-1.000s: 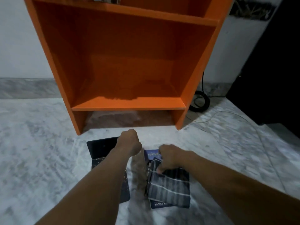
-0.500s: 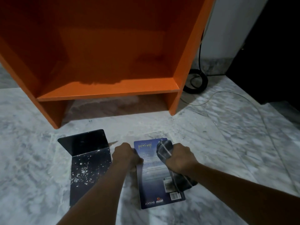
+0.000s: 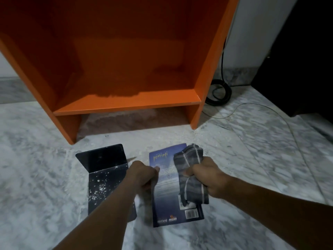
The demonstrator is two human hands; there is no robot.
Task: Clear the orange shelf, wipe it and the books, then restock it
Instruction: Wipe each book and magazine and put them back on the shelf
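- Book (image 3: 167,195) between the hands; left hand (image 3: 142,175) grips its left edge.
- Right hand (image 3: 209,177) clutches striped cloth (image 3: 191,157) over its right edge.
- Marble floor (image 3: 162,139) ahead, then orange shelf (image 3: 126,103).

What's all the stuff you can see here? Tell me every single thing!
shelf: one, orange, on the floor ahead
book: one, blue, flat before the shelf
cloth: one, grey striped, over the book
bookend: one, black, dusty, left of the book
cable: one, black, coiled right of the shelf
wire: one, pale, across the floor at right
floor: grey-white marble
left hand: grips the book's left edge
right hand: grips the cloth
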